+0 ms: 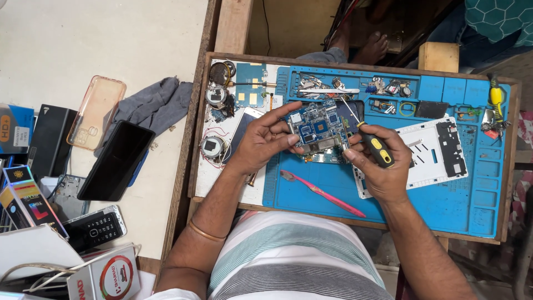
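Fingers of left hand (261, 141) clamp one board (318, 129); right hand (377, 166) grips one screwdriver (371, 141) over blue mat (444, 194).

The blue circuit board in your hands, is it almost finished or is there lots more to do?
Already done: the blue circuit board is out of its white back cover, which lies open on the blue mat. In hand: the left hand holds the board up while the right hand grips a yellow-handled screwdriver beside it. Left, probably: putting the board back into the cover. How close that is, I cannot tell.
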